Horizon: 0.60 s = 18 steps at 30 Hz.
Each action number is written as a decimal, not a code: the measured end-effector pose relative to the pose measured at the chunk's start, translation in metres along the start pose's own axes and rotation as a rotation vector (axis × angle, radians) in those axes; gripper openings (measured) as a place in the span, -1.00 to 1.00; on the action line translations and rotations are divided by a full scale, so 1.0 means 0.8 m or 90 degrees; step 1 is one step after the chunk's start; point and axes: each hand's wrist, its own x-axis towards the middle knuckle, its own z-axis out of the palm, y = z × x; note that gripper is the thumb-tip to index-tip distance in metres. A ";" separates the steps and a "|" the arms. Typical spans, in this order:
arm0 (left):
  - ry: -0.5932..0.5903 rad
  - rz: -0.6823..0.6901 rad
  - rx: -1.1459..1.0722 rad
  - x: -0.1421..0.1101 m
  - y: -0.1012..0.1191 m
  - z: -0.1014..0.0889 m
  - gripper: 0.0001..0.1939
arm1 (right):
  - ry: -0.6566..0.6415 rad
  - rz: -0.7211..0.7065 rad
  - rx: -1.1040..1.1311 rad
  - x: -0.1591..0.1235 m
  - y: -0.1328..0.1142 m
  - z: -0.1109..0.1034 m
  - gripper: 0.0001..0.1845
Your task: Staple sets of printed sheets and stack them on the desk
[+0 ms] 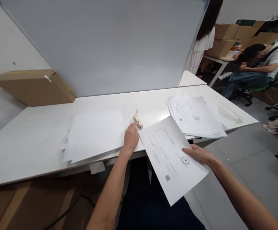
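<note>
A small cream stapler (138, 122) is on the white table, with my left hand (130, 138) at its near end. The fingers of that hand are bent and closed against the stapler, partly hidden behind the hand. Off the table's front edge, my right hand (198, 153) pinches a printed sheet (163, 156) by its right side, thumb on top. This sheet carries a round star stamp and a small square code. Whether it is one page or several together I cannot tell.
White blank-looking papers (96, 131) lie left on the table (40, 134). Printed papers (191, 115) are stacked at the right. A grey panel (110, 48) rises behind, beside a cardboard box (33, 88). At the right are a seated person (270, 60), a standing person (204, 41) and stacked boxes (222, 48).
</note>
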 end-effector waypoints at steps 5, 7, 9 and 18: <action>-0.031 0.018 0.058 0.001 -0.010 0.006 -0.47 | 0.003 -0.006 0.020 -0.002 -0.012 -0.004 -0.61; -0.044 0.022 0.071 0.001 -0.013 0.007 -0.42 | -0.009 -0.015 0.033 -0.001 -0.018 -0.005 -0.63; -0.058 0.028 0.084 0.000 -0.014 0.009 -0.39 | -0.019 -0.015 0.034 0.000 -0.023 -0.003 -0.65; -0.092 0.083 0.188 -0.001 -0.012 0.008 -0.40 | 0.022 0.014 -0.021 0.003 -0.034 0.004 -0.64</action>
